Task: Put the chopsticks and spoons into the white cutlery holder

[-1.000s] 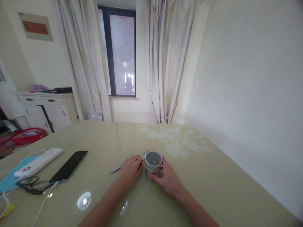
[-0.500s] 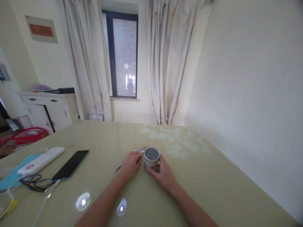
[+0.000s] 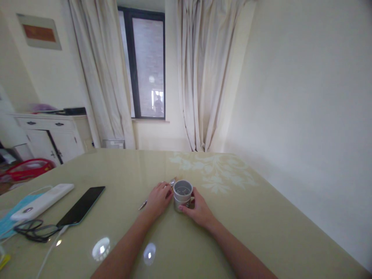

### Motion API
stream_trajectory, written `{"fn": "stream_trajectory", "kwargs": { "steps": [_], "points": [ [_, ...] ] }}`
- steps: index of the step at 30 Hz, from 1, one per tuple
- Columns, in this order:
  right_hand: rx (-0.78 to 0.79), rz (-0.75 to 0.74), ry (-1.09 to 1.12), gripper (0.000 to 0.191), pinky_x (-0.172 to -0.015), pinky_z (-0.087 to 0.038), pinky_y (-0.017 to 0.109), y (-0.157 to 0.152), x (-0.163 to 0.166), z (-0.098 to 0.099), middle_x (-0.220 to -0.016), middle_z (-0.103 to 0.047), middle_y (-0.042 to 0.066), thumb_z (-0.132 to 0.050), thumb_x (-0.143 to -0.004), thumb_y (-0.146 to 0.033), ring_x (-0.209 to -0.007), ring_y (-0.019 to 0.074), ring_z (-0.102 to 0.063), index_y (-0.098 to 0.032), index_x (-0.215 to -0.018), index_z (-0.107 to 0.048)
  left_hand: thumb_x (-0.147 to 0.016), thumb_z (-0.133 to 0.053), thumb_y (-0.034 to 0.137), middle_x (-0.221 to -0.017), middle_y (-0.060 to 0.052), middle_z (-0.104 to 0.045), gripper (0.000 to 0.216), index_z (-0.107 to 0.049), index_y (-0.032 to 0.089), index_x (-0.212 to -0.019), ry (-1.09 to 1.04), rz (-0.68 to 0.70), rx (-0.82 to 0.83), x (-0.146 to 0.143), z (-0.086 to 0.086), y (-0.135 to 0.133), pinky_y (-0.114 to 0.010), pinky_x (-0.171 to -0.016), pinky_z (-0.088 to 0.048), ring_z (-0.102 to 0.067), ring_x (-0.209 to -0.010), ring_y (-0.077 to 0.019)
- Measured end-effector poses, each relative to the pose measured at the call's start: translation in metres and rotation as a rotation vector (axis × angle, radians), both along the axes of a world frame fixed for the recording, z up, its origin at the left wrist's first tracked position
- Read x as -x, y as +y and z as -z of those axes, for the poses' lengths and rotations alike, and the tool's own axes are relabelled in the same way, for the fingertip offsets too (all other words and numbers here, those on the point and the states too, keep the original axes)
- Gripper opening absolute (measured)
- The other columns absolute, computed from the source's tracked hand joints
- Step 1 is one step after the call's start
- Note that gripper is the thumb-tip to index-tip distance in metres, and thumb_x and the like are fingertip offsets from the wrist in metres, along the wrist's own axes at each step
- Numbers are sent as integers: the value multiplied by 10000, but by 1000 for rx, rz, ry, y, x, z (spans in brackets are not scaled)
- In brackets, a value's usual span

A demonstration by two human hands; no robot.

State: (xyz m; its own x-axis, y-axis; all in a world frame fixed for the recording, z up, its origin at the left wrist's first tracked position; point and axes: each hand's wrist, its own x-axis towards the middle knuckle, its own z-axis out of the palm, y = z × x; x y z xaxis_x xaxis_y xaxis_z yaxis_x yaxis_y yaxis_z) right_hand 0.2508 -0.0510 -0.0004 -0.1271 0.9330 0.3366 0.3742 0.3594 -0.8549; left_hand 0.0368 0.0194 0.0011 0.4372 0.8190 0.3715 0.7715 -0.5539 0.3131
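Observation:
A small grey cup [image 3: 183, 192] stands on the pale green table [image 3: 261, 217]. My right hand [image 3: 197, 209] is wrapped round the cup's right and near side. My left hand [image 3: 158, 198] lies just left of the cup, fingers curled over a metal spoon [image 3: 143, 204] that lies flat on the table. The spoon's bowl pokes out beyond my fingers beside the cup's rim and its handle sticks out to the left. Dark liquid or reflections show inside the cup.
At the table's left lie a black phone [image 3: 81, 209], a white power bank [image 3: 42, 200] with cables, black glasses [image 3: 33, 231] and a blue mask [image 3: 11, 217]. A white cabinet [image 3: 52, 133] and curtained window [image 3: 147, 66] stand behind. A wall runs along the right.
The cup and both hands sit slightly farther away and left in view, mostly from the camera shifting. My grip on the cup and the spoon looks the same.

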Motion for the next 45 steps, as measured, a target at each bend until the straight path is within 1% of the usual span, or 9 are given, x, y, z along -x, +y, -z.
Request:
{"fn": "stream_trajectory", "kwargs": {
  "steps": [9, 18, 22, 27, 32, 37, 39, 41, 45],
  "points": [
    [-21, -8, -79, 640, -955, -534, 440, -7, -1, -2, -1272, -696, 110, -866, -766, -353, -1119, 286, -667, -215, -1307, -552, -939, -591, 240, -1252, -127, -674, 217, -697, 204, -1124, 76, -89, 44, -5, -8, -15, -415, -1050, -438, -584, -1231, -278],
    [-52, -19, -85, 706, -1003, -505, 472, -9, -1, -3, -1311, -679, 124, -887, -758, -385, -1165, 305, -649, -210, -1350, -543, -946, -581, 254, -1216, -113, -683, 136, -702, 198, -916, 45, -112, 15, -3, -6, -22, -411, -1006, -449, -608, -1158, -264],
    [-58, -7, -75, 780, -1026, -498, 488, -8, -2, -1, -1348, -657, 134, -906, -732, -457, -1207, 321, -630, -218, -1372, -530, -962, -579, 284, -1102, -100, -733, 150, -691, 204, -901, -115, -135, -11, -4, -10, -21, -408, -998, -461, -642, -1114, -262],
    [-135, 27, -57, 918, -1070, -479, 521, -8, -6, 1, -1471, -557, 186, -799, -800, -624, -1330, 358, -555, -208, -1511, -394, -1017, -479, 455, -810, -50, -756, 300, -642, 210, -958, -472, -213, 159, -6, -23, -26, -345, -738, -495, -708, -783, -234],
    [-333, 112, -61, 706, -1135, -420, 527, -16, -12, -3, -1528, -490, 187, -497, -1001, -639, -1410, 342, -476, -220, -1551, -355, -1035, -379, 487, -826, -32, -737, 342, -597, 225, -997, -662, -266, 20, -8, -34, -33, -328, -693, -481, -697, -761, -221],
    [-511, 255, 8, 508, -1050, -467, 495, -24, 2, -45, -1310, -631, 142, -382, -1060, -586, -1215, 309, -591, -249, -1403, -543, -1048, -349, 485, -877, -51, -743, 369, -611, 226, -1029, -646, -136, -129, -10, -36, -45, -333, -755, -522, -694, -794, -212],
    [-473, 243, 104, 499, -921, -525, 425, -22, 14, -73, -1122, -684, 109, -436, -1049, -580, -1020, 266, -650, -225, -1371, -574, -1041, -372, 502, -922, -69, -754, 380, -633, 228, -1016, -590, -18, -169, -12, -34, -50, -342, -809, -532, -699, -845, -216],
    [-369, 212, 179, 398, -757, -533, 339, -17, 24, -102, -868, -680, 49, -495, -1045, -542, -796, 207, -654, -205, -1156, -676, -1041, -375, 520, -948, -79, -754, 396, -639, 225, -1050, -574, 63, -166, -12, -33, -52, -340, -820, -535, -697, -865, -214],
    [-408, 276, 316, 359, -570, -442, 250, -10, 25, -141, -659, -580, -19, -535, -1038, -521, -600, 141, -563, -199, -944, -663, -1079, -249, 498, -871, -45, -710, 458, -588, 206, -1174, -678, -47, -70, -10, -31, -46, -302, -726, -514, -660, -768, -185]
  ]
}}
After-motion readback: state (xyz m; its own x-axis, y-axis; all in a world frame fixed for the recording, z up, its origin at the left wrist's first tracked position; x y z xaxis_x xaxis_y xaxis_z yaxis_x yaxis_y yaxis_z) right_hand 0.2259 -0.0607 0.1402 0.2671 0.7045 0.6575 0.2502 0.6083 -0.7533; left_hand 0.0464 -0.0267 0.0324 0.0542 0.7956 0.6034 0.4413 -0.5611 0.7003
